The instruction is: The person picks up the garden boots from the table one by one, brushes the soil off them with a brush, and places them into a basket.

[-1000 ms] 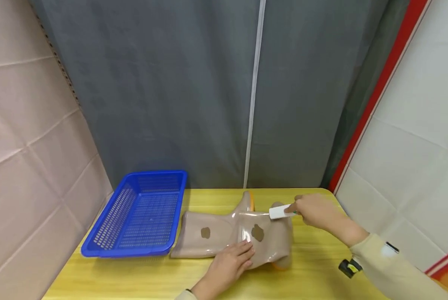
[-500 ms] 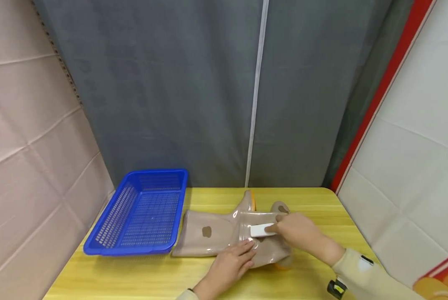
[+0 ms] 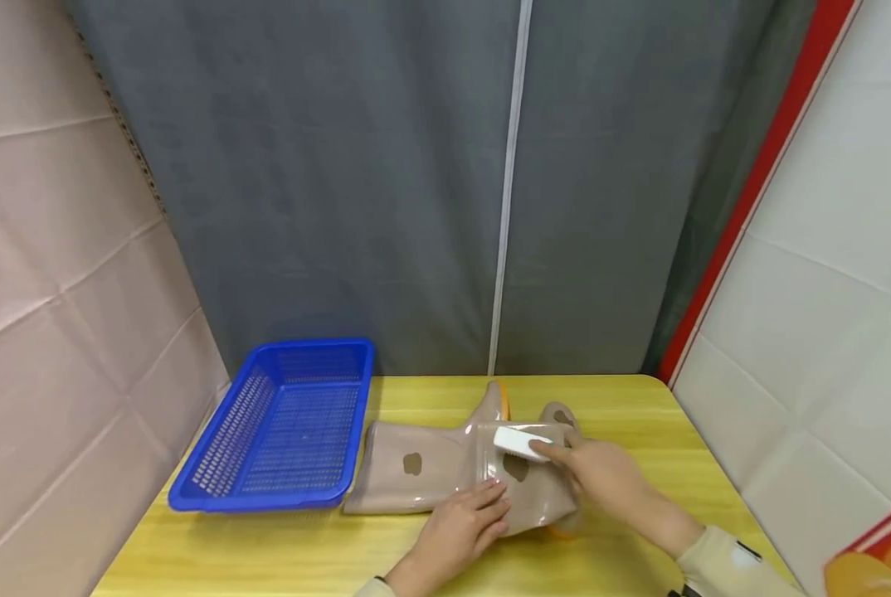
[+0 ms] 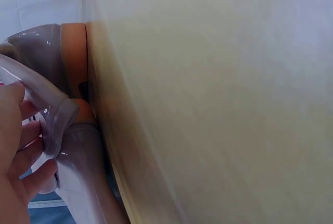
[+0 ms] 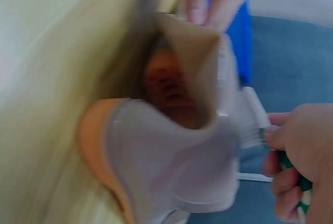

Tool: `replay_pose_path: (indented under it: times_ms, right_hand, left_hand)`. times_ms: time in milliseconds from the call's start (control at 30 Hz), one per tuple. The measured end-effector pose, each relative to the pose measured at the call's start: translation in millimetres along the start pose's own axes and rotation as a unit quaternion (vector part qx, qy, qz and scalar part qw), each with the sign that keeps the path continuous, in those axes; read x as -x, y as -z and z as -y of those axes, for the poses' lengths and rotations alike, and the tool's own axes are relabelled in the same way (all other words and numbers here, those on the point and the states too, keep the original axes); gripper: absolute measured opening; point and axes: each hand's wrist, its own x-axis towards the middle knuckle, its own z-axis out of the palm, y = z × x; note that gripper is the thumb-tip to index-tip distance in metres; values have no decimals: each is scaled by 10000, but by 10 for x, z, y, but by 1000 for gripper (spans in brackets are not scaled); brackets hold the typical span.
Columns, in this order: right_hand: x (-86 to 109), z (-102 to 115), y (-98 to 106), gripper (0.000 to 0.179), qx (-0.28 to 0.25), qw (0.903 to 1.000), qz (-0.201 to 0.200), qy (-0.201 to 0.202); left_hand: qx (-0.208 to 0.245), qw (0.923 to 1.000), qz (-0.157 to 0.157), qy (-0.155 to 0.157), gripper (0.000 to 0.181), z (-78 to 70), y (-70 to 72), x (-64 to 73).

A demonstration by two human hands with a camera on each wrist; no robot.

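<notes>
Two glossy taupe rain boots lie on the table in the head view. The far boot points its shaft left, and the near boot lies partly across it. Brown patches mark both shafts. My right hand grips a scrubbing brush, its white head against the near boot's shaft beside the brown patch. In the right wrist view, fingers curl round its green handle. My left hand rests on the near boot's shaft with fingers extended. An orange sole shows in the left wrist view.
A blue perforated plastic basket sits on the left of the yellow wood-grain table. Behind the table hangs a grey curtain. Pale panels flank both sides, the right one edged with a red strip.
The right hand has brought the brush left from the near boot's right part onto its patched shaft, then slightly up with the head tilted. The left hand stays in place.
</notes>
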Motion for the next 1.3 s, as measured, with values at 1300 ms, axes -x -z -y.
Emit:
replay_pose_path:
  times_ms: [1300]
  right_hand:
    - [1, 494, 516, 23, 456, 9907, 1240, -314]
  left_hand:
    - [-193, 9998, -104, 3, 33, -5, -10, -1]
